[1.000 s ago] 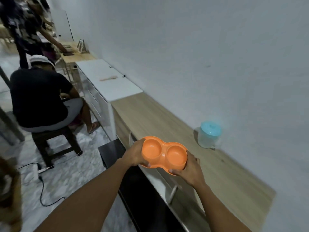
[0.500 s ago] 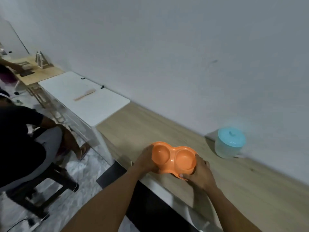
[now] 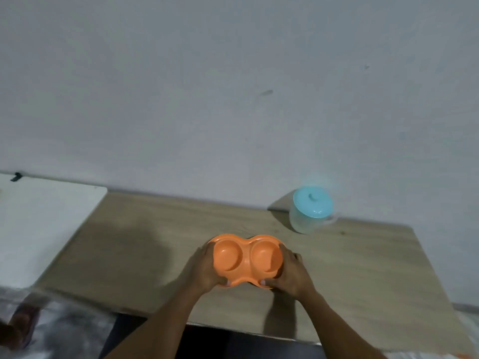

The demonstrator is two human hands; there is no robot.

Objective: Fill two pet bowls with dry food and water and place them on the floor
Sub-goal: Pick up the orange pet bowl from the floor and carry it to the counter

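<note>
Orange bowl [image 3: 247, 260] over table [image 3: 124, 257]. Left hand [image 3: 204, 270] grips its left end, right hand [image 3: 291, 273] the right, thumbs on rim.

A plain grey wall [image 3: 233, 86] rises beyond the fingers [image 3: 291, 259]. A wooden counter [image 3: 129, 255] spreads beneath them, a white top [image 3: 39, 224] adjoining it far to their left.

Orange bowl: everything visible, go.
The bowl is one orange piece, plastic by its look, with two round wells side by side under a shared peanut-shaped rim. Both wells are empty. It faces up over the wooden counter; whether it rests on it is unclear. The left hand grips its left end, the right hand its right end, thumbs on the near rim.
</note>
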